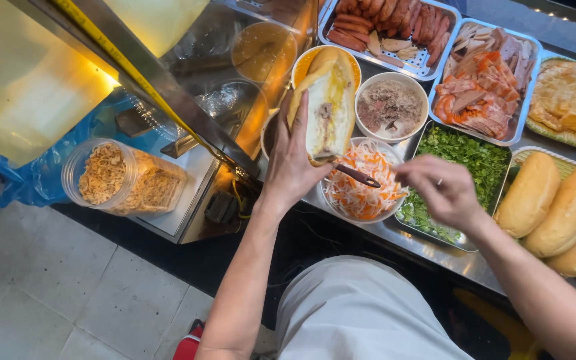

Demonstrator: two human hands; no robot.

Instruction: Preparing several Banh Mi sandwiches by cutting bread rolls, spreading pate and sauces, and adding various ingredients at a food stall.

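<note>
The left hand (293, 167) is curled around a split bread roll (328, 100) and holds it up over the desk (428, 250). The fingers wrap the roll's left side, so the hand is closed on it. The roll is long. Its long way runs from near the person to far away, and its cut side faces up, showing a pale spread inside.

The right hand (443, 190) is just to the right of the roll's near end. Its fingers are pinched shut on a dark-handled tool (358, 175). The tool lies almost flat and points left, and its tip touches the near end of the roll.

Right under the tool is one bowl of orange and white shredded vegetables (361, 187). To the right of that bowl is one tray of green herbs (465, 160). Further right lie four whole bread rolls (555, 200) in a pile.

Behind the shredded vegetables is one white bowl of brown meat paste (389, 107). To its right is one tray of sliced meats (485, 87). Furthest back is one tray of sausages (388, 23). Far to the left of the held roll sits one clear jar of fried bits (118, 177).
</note>
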